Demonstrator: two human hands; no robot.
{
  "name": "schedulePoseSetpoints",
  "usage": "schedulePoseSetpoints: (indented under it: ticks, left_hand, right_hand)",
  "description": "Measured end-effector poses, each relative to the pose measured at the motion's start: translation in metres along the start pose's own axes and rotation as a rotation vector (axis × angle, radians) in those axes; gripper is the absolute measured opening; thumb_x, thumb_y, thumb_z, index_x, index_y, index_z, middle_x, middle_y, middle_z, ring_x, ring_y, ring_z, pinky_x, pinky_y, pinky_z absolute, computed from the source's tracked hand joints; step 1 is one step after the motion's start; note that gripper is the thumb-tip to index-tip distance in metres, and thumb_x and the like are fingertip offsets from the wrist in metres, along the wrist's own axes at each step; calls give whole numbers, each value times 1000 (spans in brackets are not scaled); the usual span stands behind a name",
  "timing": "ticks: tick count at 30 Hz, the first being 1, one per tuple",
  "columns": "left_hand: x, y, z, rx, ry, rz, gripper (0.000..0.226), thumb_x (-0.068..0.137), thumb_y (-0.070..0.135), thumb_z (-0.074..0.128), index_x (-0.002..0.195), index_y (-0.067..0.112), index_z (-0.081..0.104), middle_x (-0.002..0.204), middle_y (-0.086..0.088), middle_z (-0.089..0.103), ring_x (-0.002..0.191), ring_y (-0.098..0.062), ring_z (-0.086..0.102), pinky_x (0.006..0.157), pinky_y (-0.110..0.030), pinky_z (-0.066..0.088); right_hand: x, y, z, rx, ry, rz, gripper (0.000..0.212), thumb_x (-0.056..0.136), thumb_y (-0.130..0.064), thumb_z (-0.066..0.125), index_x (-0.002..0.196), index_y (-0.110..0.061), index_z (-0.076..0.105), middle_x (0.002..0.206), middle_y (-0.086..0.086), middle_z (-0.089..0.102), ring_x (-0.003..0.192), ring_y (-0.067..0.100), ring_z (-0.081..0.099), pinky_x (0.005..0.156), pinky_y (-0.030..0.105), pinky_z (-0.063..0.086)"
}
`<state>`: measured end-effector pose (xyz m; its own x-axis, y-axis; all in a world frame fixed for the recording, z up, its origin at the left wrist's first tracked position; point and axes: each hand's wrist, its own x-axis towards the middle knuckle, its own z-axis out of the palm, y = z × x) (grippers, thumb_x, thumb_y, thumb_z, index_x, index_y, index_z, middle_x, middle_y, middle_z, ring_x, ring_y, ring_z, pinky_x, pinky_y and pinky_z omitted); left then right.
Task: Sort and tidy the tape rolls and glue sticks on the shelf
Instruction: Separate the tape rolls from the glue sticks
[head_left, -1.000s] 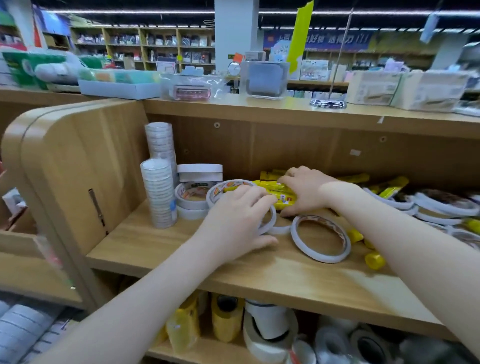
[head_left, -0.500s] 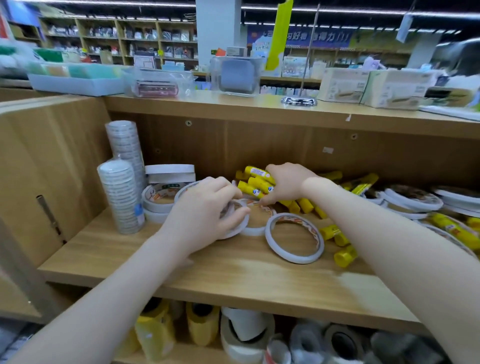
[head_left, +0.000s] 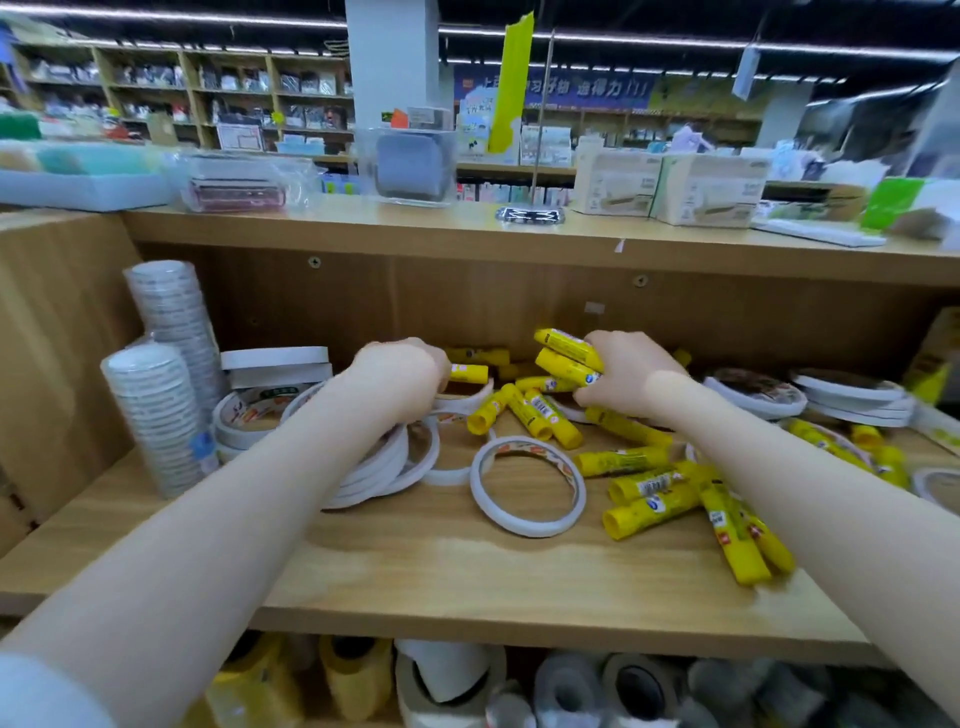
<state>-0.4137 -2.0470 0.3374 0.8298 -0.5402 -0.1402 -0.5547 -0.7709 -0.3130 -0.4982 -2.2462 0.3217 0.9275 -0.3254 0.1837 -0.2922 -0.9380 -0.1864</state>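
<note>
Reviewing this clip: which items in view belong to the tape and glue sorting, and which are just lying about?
Job:
right hand gripping glue sticks
left hand at the thin tape rolls
loose glue sticks
single tape ring
wrapped tape stacks

Lying about:
clear box
cardboard cartons
rolls on the lower shelf

Both my forearms reach forward, bare. My left hand (head_left: 397, 376) is knuckles-up with fingers curled down, pinching something. My right hand (head_left: 626, 375) is curled round a small bunch, wrist bent slightly inward.
</note>
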Motion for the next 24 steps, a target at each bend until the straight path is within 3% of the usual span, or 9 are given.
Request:
schedulePoseSetpoints:
  ticks: [3,7,9,11,13,16,21,24]
  left_hand:
    - [7,-2,3,-22,-44,17,30,88,9,54,117,14,60,104,-5,56,76,-21,54,68,-29,49]
    - [13,-7,4,13,-79,5,27,89,8,55,115,12,61,103,-6,57,71,-18,51,70,-25,46]
    - [15,-10,2,-10,-80,-10,27,89,7,54,115,10,62,99,-7,54,68,-18,49,70,-26,45]
    - [12,-12,-1,-41,-91,12,29,90,8,52,117,10,62,102,-8,56,75,-20,50,70,-27,43]
    - [7,-13,-4,-78,-138,62,31,91,10,50,121,11,60,113,-8,58,84,-20,49,71,-26,39]
    - [3,-19,-5,-148,-192,136,33,92,8,48,123,14,59,120,-6,54,91,-19,48,70,-25,38]
    - [4,-24,-3,-113,-163,182,32,93,11,51,125,15,56,128,-6,50,101,-19,50,74,-23,38]
    - [2,-31,0,-147,47,227,30,94,18,50,123,19,55,121,-3,52,101,-20,53,80,-26,45]
  right_hand:
    - [-2,7,12,34,-38,-47,30,71,-32,72,81,-15,50,86,4,60,89,29,59,67,34,45]
    - [5,1,23,-62,18,-59,46,76,-31,70,112,-10,50,105,10,55,100,32,54,74,35,43]
    - [10,-1,25,-41,37,-77,39,75,-30,71,103,-9,53,97,9,56,94,30,54,69,34,43]
    - [14,0,29,-18,36,-84,30,73,-31,70,80,-12,48,80,4,55,82,27,54,61,34,41]
    - [16,0,31,-35,25,-86,36,73,-33,69,68,-16,37,71,0,49,76,26,51,60,33,35]
    - [18,-3,29,-86,15,-104,34,74,-34,69,76,-15,40,72,-1,48,76,27,47,68,34,32]
    - [16,-2,22,-54,96,-171,36,72,-32,71,84,-12,44,74,5,56,74,29,56,56,33,38]
    - [10,2,12,13,130,-129,38,74,-36,71,83,-13,42,73,2,54,75,29,56,59,34,41]
